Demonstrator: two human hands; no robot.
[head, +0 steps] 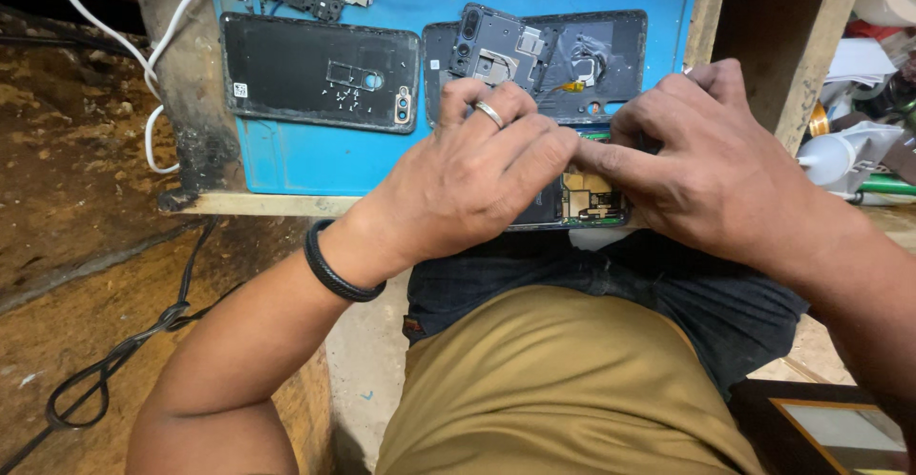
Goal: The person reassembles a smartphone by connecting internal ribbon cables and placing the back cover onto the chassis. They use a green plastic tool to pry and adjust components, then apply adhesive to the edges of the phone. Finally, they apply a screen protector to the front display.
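Observation:
An opened phone (590, 198) with bare circuit parts lies at the near edge of a blue work mat (315, 165). My left hand (468, 184), with a ring and a black wristband, rests on the phone's left side and covers most of it. My right hand (701, 165) holds the phone's right end, its index finger pressing on the exposed board beside the left fingers. Just beyond them lies a second opened phone frame (563, 55) with a loose camera module piece on it.
A black phone back cover (315, 70) with tiny screws on it lies on the mat at left. White cables (153, 51) hang off the bench's left side, black cables (105, 370) run over the floor. Clutter (859, 141) fills the right; a wooden post (806, 46) stands there.

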